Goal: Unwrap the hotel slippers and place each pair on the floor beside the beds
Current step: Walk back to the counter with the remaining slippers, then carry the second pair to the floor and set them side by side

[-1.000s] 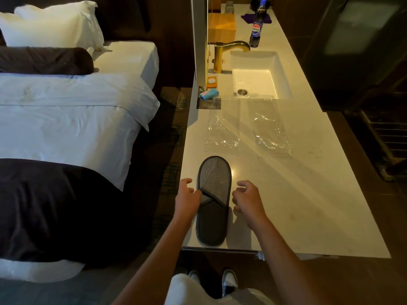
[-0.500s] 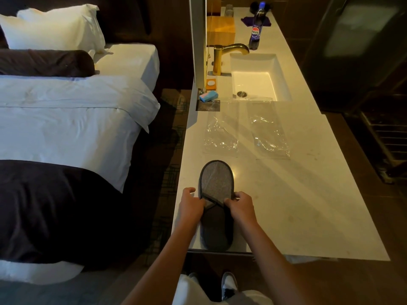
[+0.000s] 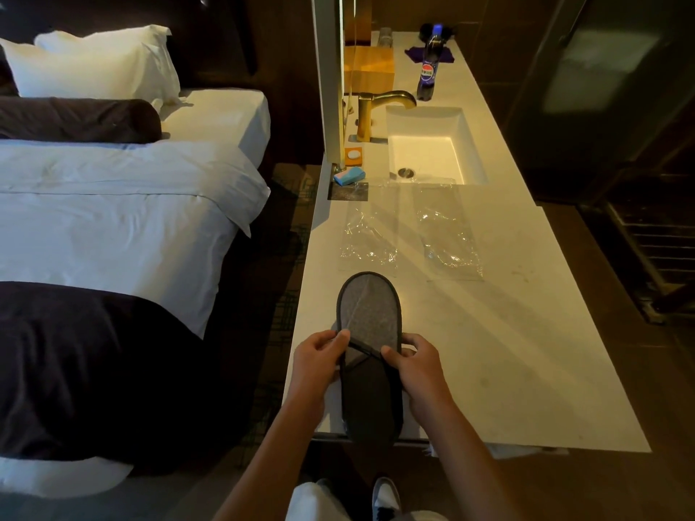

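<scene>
Two empty clear plastic wrappers (image 3: 370,235) (image 3: 449,235) lie flat on the pale tabletop (image 3: 526,332), between the slippers and the sink (image 3: 432,148) further back. A soda bottle (image 3: 427,75) stands past the gold faucet (image 3: 376,110), and a blue soap bar (image 3: 349,176) sits by the mirror edge. The bed (image 3: 113,220) is across a narrow gap on the left. The grey slippers (image 3: 370,355), stacked flat, lie at the near edge, heel poking over it. Left hand (image 3: 319,361) and right hand (image 3: 415,364) both pinch the sides of the slippers at the strap, thumbs on top.
</scene>
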`<action>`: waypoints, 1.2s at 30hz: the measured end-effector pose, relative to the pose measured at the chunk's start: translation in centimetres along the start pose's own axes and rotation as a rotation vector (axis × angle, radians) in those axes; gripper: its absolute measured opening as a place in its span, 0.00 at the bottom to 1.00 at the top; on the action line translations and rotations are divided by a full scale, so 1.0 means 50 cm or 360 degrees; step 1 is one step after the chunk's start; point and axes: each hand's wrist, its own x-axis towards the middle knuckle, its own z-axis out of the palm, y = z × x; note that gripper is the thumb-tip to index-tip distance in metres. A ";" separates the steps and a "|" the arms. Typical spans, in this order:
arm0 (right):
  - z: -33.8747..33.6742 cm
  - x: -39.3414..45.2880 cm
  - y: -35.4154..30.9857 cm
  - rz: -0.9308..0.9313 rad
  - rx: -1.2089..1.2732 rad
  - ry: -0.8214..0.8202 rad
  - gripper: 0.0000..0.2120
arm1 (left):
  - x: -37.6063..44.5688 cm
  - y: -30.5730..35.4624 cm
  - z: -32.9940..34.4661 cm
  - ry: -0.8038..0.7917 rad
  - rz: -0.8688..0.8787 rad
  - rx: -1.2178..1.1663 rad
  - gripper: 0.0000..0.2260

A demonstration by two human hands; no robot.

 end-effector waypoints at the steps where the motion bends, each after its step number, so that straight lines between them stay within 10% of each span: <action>1: -0.001 -0.009 -0.007 -0.0016 0.0022 -0.0024 0.17 | -0.004 0.006 0.001 -0.0009 0.0016 0.0008 0.14; 22: 0.011 -0.070 -0.054 -0.0165 -0.0084 -0.0439 0.10 | -0.091 0.038 -0.068 -0.0058 0.0080 -0.0169 0.10; 36: 0.341 -0.092 -0.057 -0.0161 -0.0260 -0.0440 0.12 | 0.020 0.052 -0.368 0.0048 0.0077 -0.0282 0.07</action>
